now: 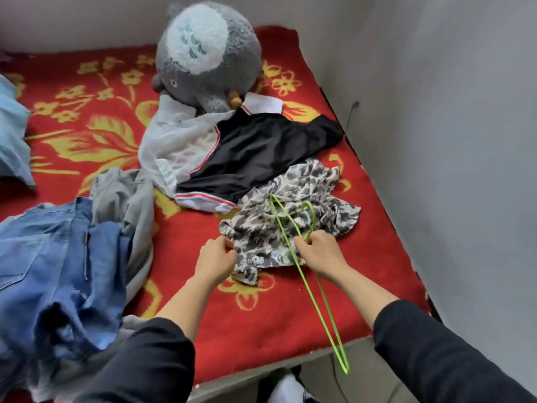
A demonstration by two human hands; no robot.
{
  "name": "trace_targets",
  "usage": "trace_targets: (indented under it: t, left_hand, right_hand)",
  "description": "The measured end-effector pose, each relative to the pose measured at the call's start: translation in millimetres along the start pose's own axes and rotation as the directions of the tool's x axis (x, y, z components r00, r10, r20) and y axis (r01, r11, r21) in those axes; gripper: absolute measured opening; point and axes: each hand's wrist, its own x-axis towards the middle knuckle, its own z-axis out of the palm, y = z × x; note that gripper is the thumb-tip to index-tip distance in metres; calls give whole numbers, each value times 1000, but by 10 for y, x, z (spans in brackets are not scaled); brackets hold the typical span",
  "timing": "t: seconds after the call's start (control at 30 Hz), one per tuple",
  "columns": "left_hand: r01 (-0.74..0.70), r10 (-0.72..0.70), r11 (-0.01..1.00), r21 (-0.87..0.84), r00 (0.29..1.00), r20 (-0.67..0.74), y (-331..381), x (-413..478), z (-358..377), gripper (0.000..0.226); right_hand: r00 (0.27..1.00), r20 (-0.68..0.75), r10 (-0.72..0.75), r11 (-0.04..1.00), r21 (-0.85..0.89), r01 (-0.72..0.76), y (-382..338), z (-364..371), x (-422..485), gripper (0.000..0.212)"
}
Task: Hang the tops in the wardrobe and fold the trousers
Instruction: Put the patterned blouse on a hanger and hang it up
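A grey camouflage top (293, 216) lies crumpled on the red bed near its right edge. My left hand (216, 257) pinches the top's near hem. My right hand (321, 253) grips a thin green wire hanger (315, 301) together with the top's fabric; the hanger's hook end lies over the top and its long loop reaches past the bed's front edge. A black-and-white jacket (232, 158) lies just behind the top. Blue jeans (55, 266) and grey trousers (128, 205) are heaped at the left.
A big grey plush toy (207, 53) sits at the back on the red flowered blanket (87, 129). A light blue cloth (13, 141) lies at the far left. Grey walls (450, 141) close the bed's right and far sides.
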Motion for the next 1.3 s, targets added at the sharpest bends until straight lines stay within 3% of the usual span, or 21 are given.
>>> trace_targets:
  t: [0.2,0.37,0.47,0.53,0.67,0.8,0.87,0.93,1.0,1.13,1.23,1.3]
  left_hand:
    - [57,-63,997,57,993,96,81,611,665,29]
    - [-108,28,932,347,973,230,-16,828,1333,43]
    - [-116,19,850,514,981,191,-129,860,1639,61]
    - [-114,50,835,538,990,132,-259,887,1732,59]
    - [-175,170,905,388,984,47,-445,993,1657,25]
    - [-137,138,990,-18,967,215,-316,880,1269,6]
    - [-128,171,974,-186,956,238,-203,717,1057,7]
    - [-13,145,909,-416,947,287,-66,540,834,5]
    - [34,170,837,-546,932,320,70,402,594,3]
    - [122,199,770,-626,887,417,304,195,119,12]
    - [78,215,827,-556,871,442,370,66,-255,6]
    - [52,219,839,-542,879,423,414,-34,-537,15]
  right_hand:
    - [999,-36,-7,999,-47,5,441,12,811,45]
    - [988,-81,-132,980,-163,117,799,164,1088,30]
    - [985,-27,-172,976,-138,167,1023,329,1164,18]
    - [985,5,-170,980,-106,169,1156,459,1181,19]
    - [987,75,-143,988,-56,147,1306,677,1130,22]
    - [991,93,-98,995,-5,99,1165,745,1094,9]
    - [990,126,-67,996,62,60,981,694,1069,28]
    - [963,260,-68,992,119,38,796,643,1031,54]
    - [927,365,-86,988,150,32,693,662,971,65]
    - [967,227,-113,992,83,96,564,637,862,19]
    - [979,77,-187,966,197,169,281,286,816,15]
    - [974,2,-226,945,242,219,33,-83,766,19]
